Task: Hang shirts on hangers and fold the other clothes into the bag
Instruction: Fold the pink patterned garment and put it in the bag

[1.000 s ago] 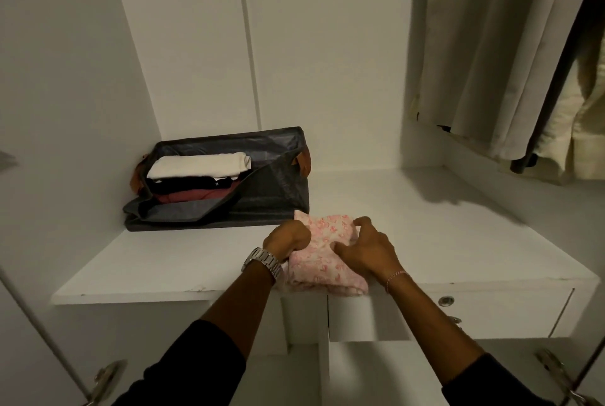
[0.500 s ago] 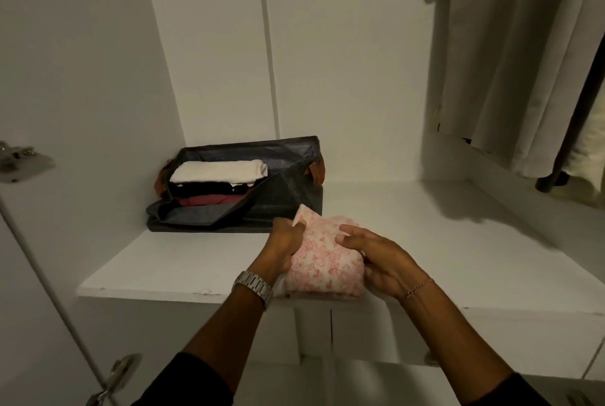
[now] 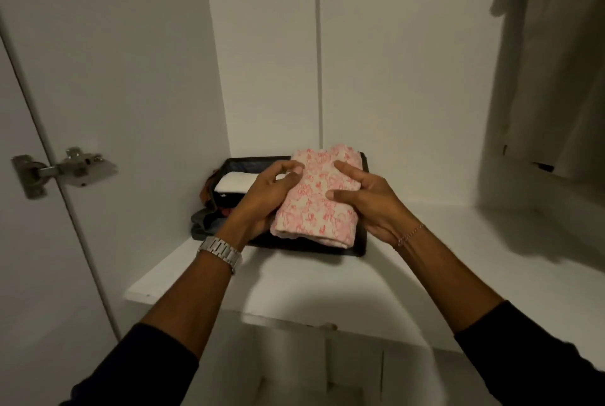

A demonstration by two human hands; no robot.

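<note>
The inside of a white wardrobe fills the view, dimly lit, with a white shelf running across it and a metal door hinge fixed at the left where the door meets the side panel. On the shelf, pushed into the back left corner, sits a dark fabric bag, lying open; folded clothes are stacked inside it, a white folded garment on top of darker pieces. Both hands hold a folded pink floral garment in front of the bag, covering its right part; whether it touches the bag cannot be told. The left hand grips the garment's left edge, its fingers curled over the top of the cloth, and a silver metal watch sits on that wrist. The right hand grips the right edge, thumb pressed on the upper face and fingers wrapped along the side, with a thin bracelet at the wrist. Dark sleeves cover both forearms near the bottom of the view. At the upper right a beige hanging garment drapes down, well apart from the bag.
</note>
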